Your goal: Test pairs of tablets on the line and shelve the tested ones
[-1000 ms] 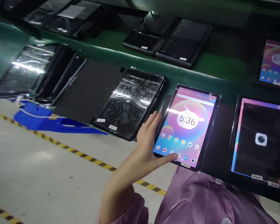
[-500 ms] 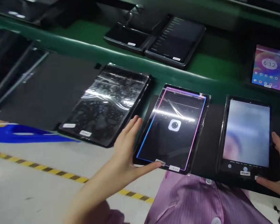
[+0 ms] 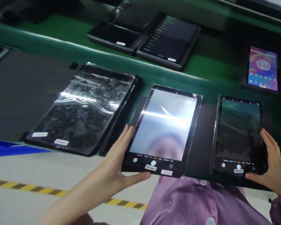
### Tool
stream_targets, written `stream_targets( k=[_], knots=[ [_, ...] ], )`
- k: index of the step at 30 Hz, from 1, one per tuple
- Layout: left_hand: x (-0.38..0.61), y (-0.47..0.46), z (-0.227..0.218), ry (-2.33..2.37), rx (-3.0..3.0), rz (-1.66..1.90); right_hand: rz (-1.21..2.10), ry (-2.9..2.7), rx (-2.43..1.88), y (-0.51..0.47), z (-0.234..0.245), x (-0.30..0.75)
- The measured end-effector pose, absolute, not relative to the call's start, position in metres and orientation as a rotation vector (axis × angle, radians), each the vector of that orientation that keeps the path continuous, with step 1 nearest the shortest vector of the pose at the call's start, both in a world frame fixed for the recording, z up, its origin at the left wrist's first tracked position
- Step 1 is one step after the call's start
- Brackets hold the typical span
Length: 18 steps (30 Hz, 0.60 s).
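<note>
My left hand (image 3: pixel 119 161) grips the lower left corner of a tablet (image 3: pixel 161 122); the fingers run along its left edge and the thumb sits at the bottom edge. Its lit screen has a camera app with a pale, blurred picture. Farther right, another tablet (image 3: pixel 239 131) has my right hand (image 3: pixel 273 167) around its lower right corner, thumb at the bottom. That screen also runs a camera app, with a dark picture. Both tablets wear clear film and small white labels. The undersides of both are hidden.
Left of my left hand lies a film-covered dark tablet (image 3: pixel 84 109) with two white labels. Across the green raised edge (image 3: pixel 103 54) are a tablet with green text lines (image 3: pixel 170 39), a dark one (image 3: pixel 115 36), and a lit tablet reading 6:12 (image 3: pixel 263 68). Yellow-black tape (image 3: pixel 35 187) marks the floor.
The left-hand tablet's screen went from a camera icon with a coloured border to a live camera picture. The right-hand tablet's picture turned from bright to dark. The view shifted slightly.
</note>
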<state>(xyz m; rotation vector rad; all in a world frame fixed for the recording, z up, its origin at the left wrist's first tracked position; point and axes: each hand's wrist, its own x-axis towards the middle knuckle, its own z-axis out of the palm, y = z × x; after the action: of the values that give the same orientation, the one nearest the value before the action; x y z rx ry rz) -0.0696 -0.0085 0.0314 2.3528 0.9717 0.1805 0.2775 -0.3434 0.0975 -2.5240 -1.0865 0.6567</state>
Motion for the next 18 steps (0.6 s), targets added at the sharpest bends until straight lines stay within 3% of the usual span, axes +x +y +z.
stream_targets(
  k=[10,18],
  knots=[
    [-0.06,-0.013,0.039,0.93,2.293,-0.011,0.409,-1.03,-2.491,-0.338,0.083,0.284],
    [-0.04,0.0,0.039,1.226,1.996,0.223,0.313,-0.843,-2.283,-0.356,0.082,0.304]
  ],
)
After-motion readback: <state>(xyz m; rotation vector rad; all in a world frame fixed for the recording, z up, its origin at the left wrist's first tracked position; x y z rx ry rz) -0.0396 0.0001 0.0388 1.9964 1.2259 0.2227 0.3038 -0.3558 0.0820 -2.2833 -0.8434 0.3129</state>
